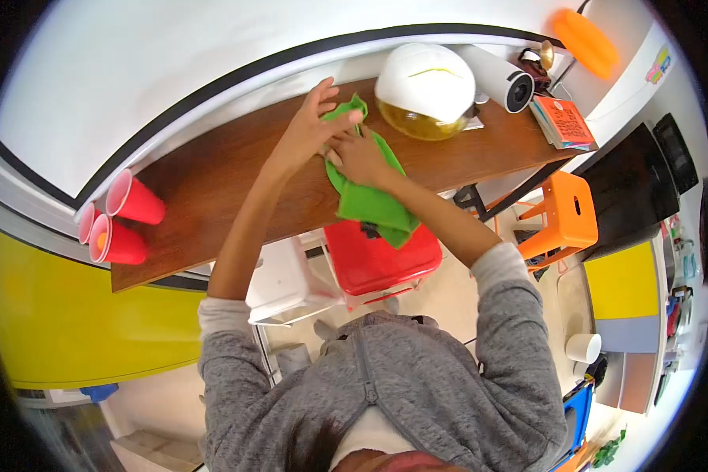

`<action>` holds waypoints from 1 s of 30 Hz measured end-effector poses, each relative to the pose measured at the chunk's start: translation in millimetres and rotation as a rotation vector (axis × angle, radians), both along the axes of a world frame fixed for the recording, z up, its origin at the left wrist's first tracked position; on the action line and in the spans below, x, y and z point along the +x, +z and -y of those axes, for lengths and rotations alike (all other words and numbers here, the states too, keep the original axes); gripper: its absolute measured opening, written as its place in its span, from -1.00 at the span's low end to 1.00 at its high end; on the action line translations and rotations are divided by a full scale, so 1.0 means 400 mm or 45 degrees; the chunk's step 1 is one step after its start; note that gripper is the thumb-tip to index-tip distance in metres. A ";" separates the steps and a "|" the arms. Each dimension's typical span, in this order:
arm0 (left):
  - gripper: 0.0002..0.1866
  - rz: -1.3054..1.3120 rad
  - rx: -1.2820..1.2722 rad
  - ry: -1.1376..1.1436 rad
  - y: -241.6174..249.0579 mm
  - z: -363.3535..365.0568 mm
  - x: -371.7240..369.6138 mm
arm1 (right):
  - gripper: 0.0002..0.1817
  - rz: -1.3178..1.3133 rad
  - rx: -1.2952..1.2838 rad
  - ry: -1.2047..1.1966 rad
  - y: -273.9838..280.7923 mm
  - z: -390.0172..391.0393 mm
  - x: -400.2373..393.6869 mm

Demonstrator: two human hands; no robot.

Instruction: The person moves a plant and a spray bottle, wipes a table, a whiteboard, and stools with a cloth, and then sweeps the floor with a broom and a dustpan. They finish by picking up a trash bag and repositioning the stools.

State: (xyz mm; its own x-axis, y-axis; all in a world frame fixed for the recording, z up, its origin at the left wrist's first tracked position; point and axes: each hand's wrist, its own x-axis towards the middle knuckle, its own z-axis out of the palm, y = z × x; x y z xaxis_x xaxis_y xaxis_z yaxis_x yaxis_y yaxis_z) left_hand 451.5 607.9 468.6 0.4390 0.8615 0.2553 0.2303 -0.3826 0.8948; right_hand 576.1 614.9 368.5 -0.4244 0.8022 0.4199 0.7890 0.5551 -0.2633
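Observation:
A bright green cloth (pixel 375 206) runs from near the table's back edge, under my right wrist, and droops over the front edge above a red stool. My right hand (pixel 363 159) lies on the cloth with its fingers curled into it, pointing left. Just to the left, my left hand (pixel 313 126) is raised at the cloth's upper end, fingers spread and the thumb reaching across toward the right hand. Parts of the right fingertips are hidden by folds and by the left hand.
A brown wooden table (pixel 236 177) stands against a whiteboard. Red cups (pixel 138 198) sit at its left end. Right of my hands are a round white-and-amber object (pixel 426 82), a white projector (pixel 499 77) and books (pixel 564 122). Below are a red stool (pixel 381 263) and an orange stool (pixel 568 212).

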 end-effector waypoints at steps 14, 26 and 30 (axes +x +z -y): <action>0.06 0.556 -0.650 -0.066 -0.098 -0.202 0.244 | -0.63 -1.104 0.070 -0.075 0.081 0.137 0.600; -0.31 0.584 -0.446 0.177 -0.103 -0.179 0.190 | -0.86 -0.838 0.389 -0.191 0.133 0.193 0.442; -0.45 0.335 0.136 0.561 -0.086 -0.153 0.189 | -0.71 -0.512 0.212 0.258 0.043 0.228 0.355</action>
